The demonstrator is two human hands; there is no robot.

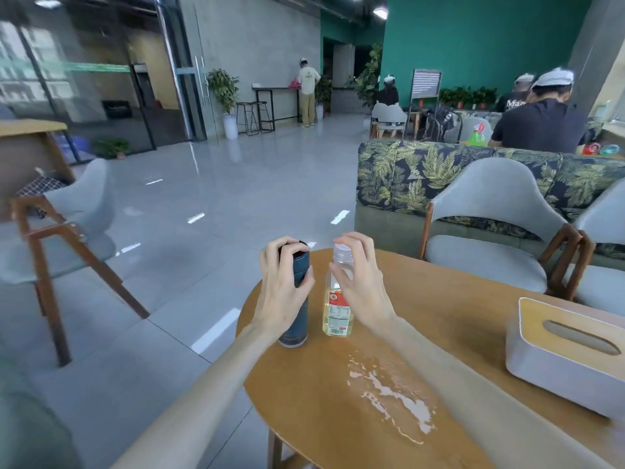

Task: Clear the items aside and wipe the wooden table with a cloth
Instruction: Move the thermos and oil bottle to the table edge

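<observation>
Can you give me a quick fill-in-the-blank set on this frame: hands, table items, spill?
1. The left hand grips the dark ____ by its top.
2. The right hand is at the clear plastic bottle, which has a ____ cap.
3. The tissue box sits at the table's ____ side.
4. A wet ____ lies on the round wooden table.

Missing: flask; white; right; spill

Your two bare forearms are uncovered from wrist to frame edge, no sleeves in view; your slim left hand (282,292) and right hand (363,286) carry no rings, watch or gloves.
</observation>
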